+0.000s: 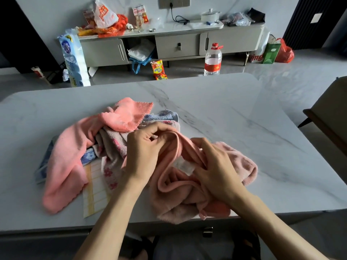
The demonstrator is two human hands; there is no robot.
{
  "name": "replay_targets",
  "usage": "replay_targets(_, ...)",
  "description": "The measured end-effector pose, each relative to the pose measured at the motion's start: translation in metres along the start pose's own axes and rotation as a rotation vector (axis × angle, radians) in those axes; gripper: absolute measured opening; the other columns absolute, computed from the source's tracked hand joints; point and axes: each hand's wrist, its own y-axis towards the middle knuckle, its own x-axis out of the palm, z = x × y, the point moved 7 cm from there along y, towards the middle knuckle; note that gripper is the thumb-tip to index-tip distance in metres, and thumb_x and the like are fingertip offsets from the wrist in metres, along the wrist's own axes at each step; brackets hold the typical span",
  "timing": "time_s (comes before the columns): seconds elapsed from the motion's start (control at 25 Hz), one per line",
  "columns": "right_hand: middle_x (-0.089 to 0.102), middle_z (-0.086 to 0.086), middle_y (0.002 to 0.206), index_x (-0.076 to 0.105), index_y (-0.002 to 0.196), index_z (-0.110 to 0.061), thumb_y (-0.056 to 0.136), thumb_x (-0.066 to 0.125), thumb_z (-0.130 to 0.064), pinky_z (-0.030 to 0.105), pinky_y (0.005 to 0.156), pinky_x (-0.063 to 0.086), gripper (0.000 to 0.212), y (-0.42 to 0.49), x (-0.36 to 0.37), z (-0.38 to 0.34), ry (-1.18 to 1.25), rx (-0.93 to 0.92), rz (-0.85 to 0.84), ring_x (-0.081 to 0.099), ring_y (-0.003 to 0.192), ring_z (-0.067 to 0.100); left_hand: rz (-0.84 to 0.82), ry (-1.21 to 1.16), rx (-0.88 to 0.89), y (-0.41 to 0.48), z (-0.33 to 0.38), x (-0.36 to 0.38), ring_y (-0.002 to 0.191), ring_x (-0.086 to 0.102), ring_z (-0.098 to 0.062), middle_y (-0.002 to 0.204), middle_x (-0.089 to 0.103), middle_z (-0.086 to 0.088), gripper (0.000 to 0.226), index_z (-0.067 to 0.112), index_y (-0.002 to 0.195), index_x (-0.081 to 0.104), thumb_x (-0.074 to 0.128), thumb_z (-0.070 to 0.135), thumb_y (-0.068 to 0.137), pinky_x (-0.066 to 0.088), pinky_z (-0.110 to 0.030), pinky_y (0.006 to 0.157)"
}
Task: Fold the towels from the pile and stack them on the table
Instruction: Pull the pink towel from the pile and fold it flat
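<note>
Both hands work a crumpled pink towel (180,192) at the near edge of the table (244,113). The left hand (142,152) pinches a fold of it; the right hand (214,171) presses and grips the bunched cloth beside a white label (183,166). The pile (105,139) lies just left, touching. The towel overhangs the edge, so it could slide off, or drag pile towels along when lifted.
</note>
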Motion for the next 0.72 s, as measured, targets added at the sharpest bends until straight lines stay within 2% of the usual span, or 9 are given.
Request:
replay_targets(0.08,0.059,-0.013,0.088,0.054,0.112,-0.030,0.079,0.070,-0.016,0.027,0.068,0.039,0.039,-0.007,-0.019,0.003,-0.104,0.045,0.022,0.052,0.079,0.010,0.068,-0.030,0.015,0.007,0.026,-0.015,0.076,0.064,0.005,0.075,0.071,0.022,0.030,0.028,0.078,0.068,0.067,-0.002,0.083,0.045,-0.010,0.074)
replay_targets(0.2,0.061,-0.009,0.094,0.055,0.108,-0.028,0.072,0.069,-0.006,0.029,0.065,0.044,0.044,-0.012,-0.067,-0.013,-0.186,0.019,0.095,0.056,0.081,0.015,0.124,0.037,0.108,0.012,0.089,-0.036,0.071,0.061,0.006,0.074,0.070,0.014,0.018,0.022,0.078,0.068,0.069,0.005,0.084,0.044,-0.011,0.071)
replay_targets(0.32,0.057,-0.005,0.097,0.057,0.105,-0.026,0.075,0.062,-0.007,0.035,0.061,0.044,0.035,-0.013,-0.107,-0.033,-0.323,-0.003,0.124,0.057,0.081,0.021,0.223,0.052,0.167,0.010,0.142,-0.066,0.069,0.060,0.001,0.075,0.070,0.010,0.009,0.017,0.081,0.070,0.069,0.009,0.085,0.047,-0.018,0.070)
replay_targets(0.4,0.057,-0.004,0.101,0.058,0.103,-0.025,0.077,0.064,-0.011,0.033,0.058,0.042,0.031,-0.019,-0.128,-0.032,-0.421,0.087,0.094,0.060,0.082,0.025,0.272,0.055,0.196,0.010,0.167,-0.091,0.072,0.061,-0.004,0.076,0.069,0.011,0.008,0.017,0.083,0.070,0.068,0.010,0.086,0.048,-0.025,0.073)
replay_targets(0.48,0.059,-0.003,0.110,0.058,0.112,-0.026,0.077,0.066,-0.013,0.032,0.061,0.044,0.038,-0.030,-0.147,-0.033,-0.503,0.137,0.034,0.063,0.086,0.027,0.295,0.102,0.201,0.009,0.177,-0.116,0.074,0.061,-0.007,0.077,0.067,0.012,0.012,0.020,0.082,0.068,0.066,0.009,0.087,0.049,-0.029,0.076)
replay_targets(0.56,0.064,-0.002,0.114,0.053,0.122,-0.024,0.080,0.064,-0.007,0.031,0.063,0.046,0.048,-0.038,-0.161,-0.046,-0.546,0.092,-0.051,0.064,0.085,0.025,0.320,0.180,0.144,0.009,0.168,-0.136,0.078,0.063,-0.014,0.078,0.068,0.008,0.013,0.023,0.081,0.067,0.066,0.011,0.087,0.050,-0.034,0.078)
replay_targets(0.6,0.065,-0.003,0.114,0.050,0.126,-0.025,0.082,0.063,-0.003,0.027,0.061,0.047,0.051,-0.041,-0.166,-0.055,-0.542,0.050,-0.117,0.064,0.080,0.020,0.332,0.217,0.110,0.008,0.160,-0.144,0.081,0.065,-0.020,0.079,0.068,0.005,0.014,0.024,0.080,0.067,0.066,0.012,0.087,0.051,-0.037,0.079)
replay_targets(0.68,0.061,-0.009,0.113,0.043,0.127,-0.028,0.088,0.063,-0.005,0.015,0.051,0.045,0.050,-0.047,-0.170,-0.076,-0.526,-0.065,-0.249,0.058,0.067,0.006,0.353,0.229,0.034,0.007,0.145,-0.155,0.085,0.066,-0.028,0.081,0.068,0.000,0.016,0.024,0.079,0.066,0.066,0.010,0.087,0.049,-0.037,0.078)
replay_targets(0.72,0.058,-0.012,0.111,0.042,0.125,-0.030,0.091,0.062,-0.008,0.015,0.047,0.045,0.045,-0.049,-0.175,-0.089,-0.505,-0.128,-0.272,0.055,0.064,0.001,0.361,0.219,-0.004,0.005,0.140,-0.160,0.086,0.066,-0.029,0.081,0.067,-0.001,0.016,0.022,0.079,0.065,0.066,0.008,0.087,0.047,-0.033,0.076)
